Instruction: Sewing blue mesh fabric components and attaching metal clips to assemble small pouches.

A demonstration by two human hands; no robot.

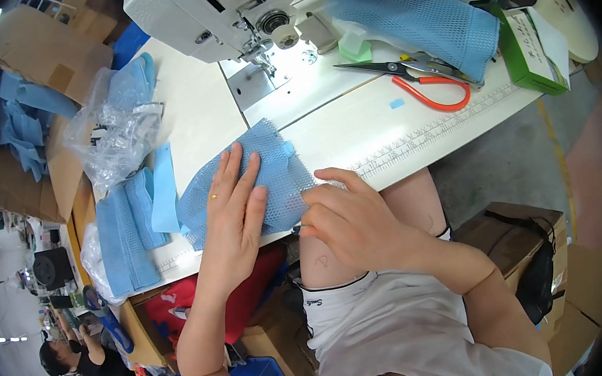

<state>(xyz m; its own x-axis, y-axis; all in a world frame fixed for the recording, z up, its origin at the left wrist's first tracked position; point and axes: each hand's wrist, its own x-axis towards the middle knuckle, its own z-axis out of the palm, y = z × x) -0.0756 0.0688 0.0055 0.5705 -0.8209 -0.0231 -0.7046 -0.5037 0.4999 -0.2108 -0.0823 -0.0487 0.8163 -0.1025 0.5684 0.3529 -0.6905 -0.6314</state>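
Observation:
A piece of blue mesh fabric (283, 190) lies on the white sewing table (195, 118) near its front edge. My left hand (233, 210) rests flat on it, fingers stretched out toward the sewing machine (202, 18). At the fabric's right edge is my right hand (348, 216), its fingers curled in and closed on the mesh; the fingertips are partly hidden. A small light-blue tab (287, 148) shows on the fabric's upper right. The machine's presser foot (266, 67) stands beyond the fabric, apart from both hands.
Orange-handled scissors (441, 92) lie right of the needle area, beside more blue mesh (423, 24) and a green box (533, 53). Folded blue mesh pieces (126, 232) and a clear plastic bag (116, 141) sit left. A cardboard box (45, 53) holds blue fabric. Another person (83, 350) works farther left.

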